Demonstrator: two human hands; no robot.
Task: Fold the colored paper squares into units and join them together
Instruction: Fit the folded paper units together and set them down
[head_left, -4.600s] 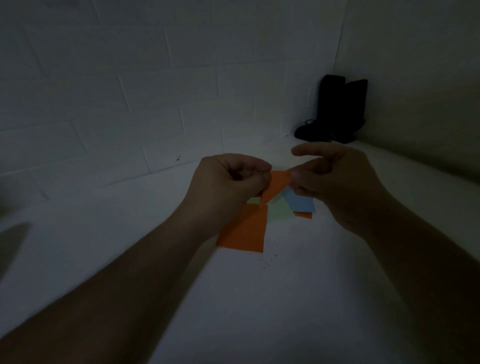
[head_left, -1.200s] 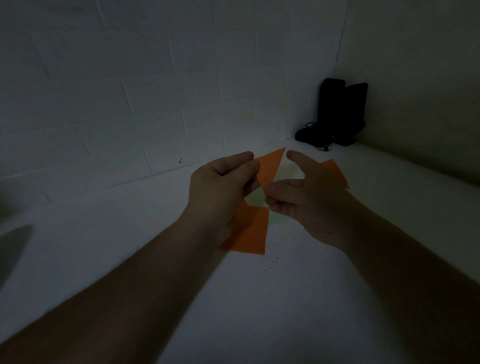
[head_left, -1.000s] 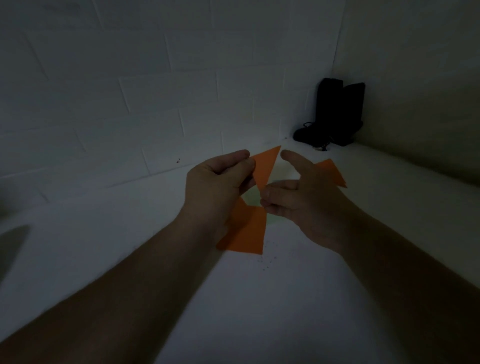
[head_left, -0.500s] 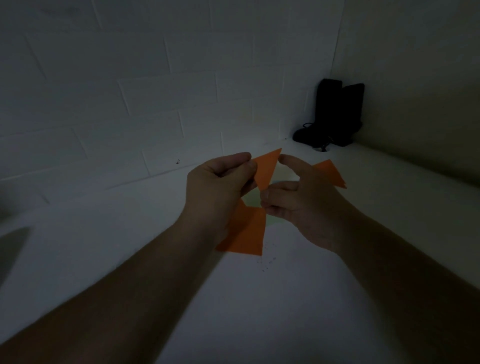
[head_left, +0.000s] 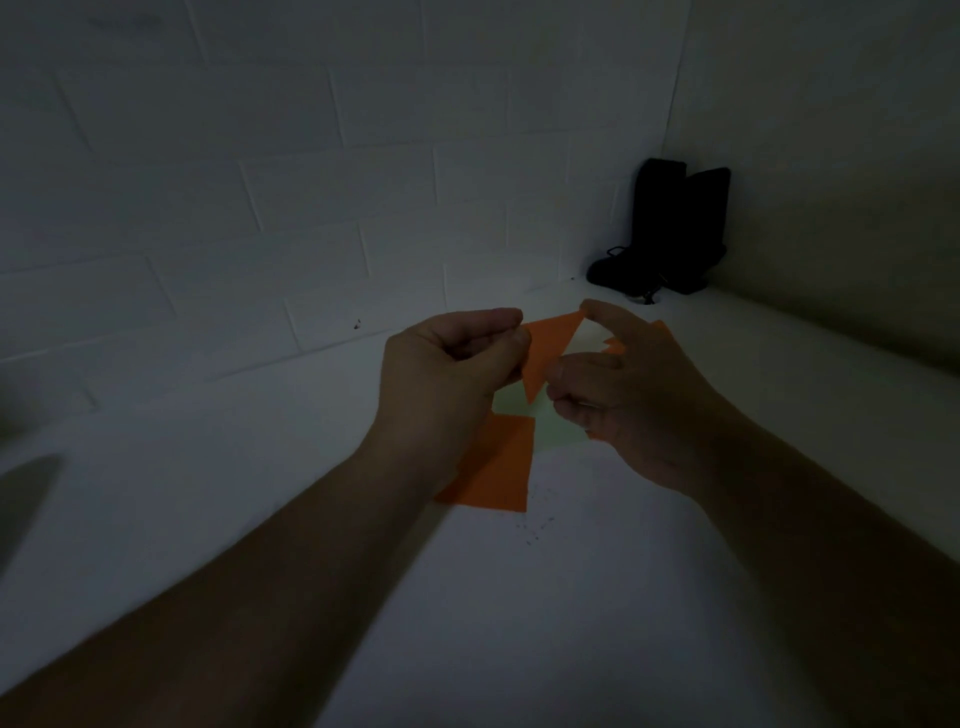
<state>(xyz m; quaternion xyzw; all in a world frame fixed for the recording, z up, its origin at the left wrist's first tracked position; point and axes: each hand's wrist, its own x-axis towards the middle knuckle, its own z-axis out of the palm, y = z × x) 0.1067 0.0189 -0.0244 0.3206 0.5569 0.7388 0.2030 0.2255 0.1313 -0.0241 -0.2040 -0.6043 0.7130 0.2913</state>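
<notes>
I hold a folded orange paper piece (head_left: 545, 353) in the air between both hands. My left hand (head_left: 447, 374) pinches its left edge between thumb and fingers. My right hand (head_left: 628, 395) grips its right part, index finger stretched up to the top corner; more orange paper (head_left: 615, 344) shows behind that hand. Below, flat on the white table (head_left: 519, 597), lie an orange paper square (head_left: 498, 467) and a pale green square (head_left: 550, 421), both partly hidden by my hands.
A dark object with a cable (head_left: 665, 234) stands in the far right corner against the white brick wall (head_left: 260, 182). A dark shape (head_left: 26, 499) sits at the left edge. The scene is dim.
The orange piece has stayed raised between both hands. My right index finger moved up to its top corner, and the orange flap behind my right hand is now more hidden.
</notes>
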